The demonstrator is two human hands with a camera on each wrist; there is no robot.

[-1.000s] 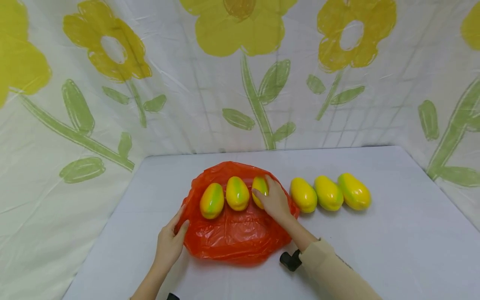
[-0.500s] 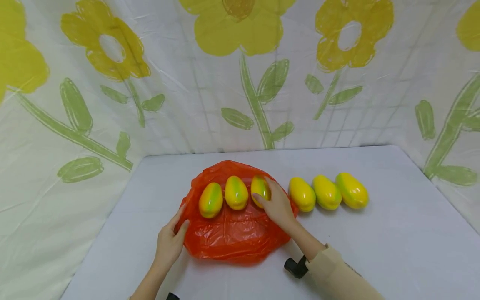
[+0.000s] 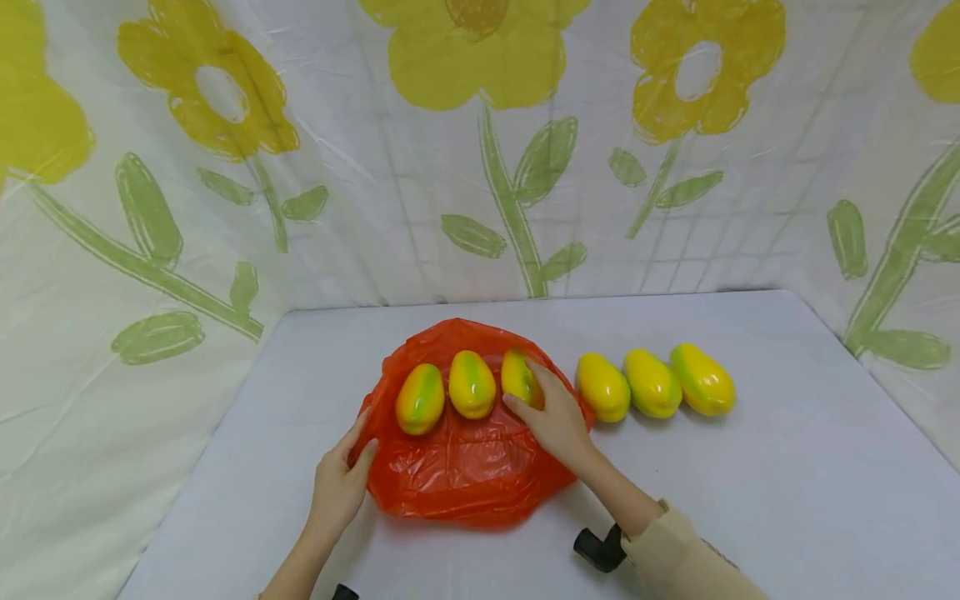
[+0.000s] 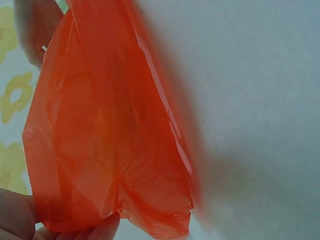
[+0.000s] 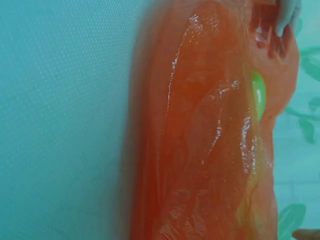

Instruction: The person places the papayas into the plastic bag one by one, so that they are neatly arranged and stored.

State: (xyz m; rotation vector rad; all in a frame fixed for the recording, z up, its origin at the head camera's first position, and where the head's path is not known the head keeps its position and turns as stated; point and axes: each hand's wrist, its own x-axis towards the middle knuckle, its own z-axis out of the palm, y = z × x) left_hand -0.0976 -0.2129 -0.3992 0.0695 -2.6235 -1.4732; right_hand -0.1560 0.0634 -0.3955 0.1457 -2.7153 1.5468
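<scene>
Fruits (image 3: 472, 385), three resting within the open red plastic bag (image 3: 480, 458).
Left hand (image 3: 341, 487) pinches the rim at eight o'clock, presumably steadying the mouth; right hand (image 3: 555, 417) curls round the third fruit (image 3: 517, 377) at one o'clock, firmness unclear. Three loose fruits (image 3: 653, 384) lie towards three o'clock; no writing is legible.

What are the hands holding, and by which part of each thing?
The left hand holds the red bag by its left edge; the right hand holds the bag's rightmost yellow fruit by its right side.
</scene>
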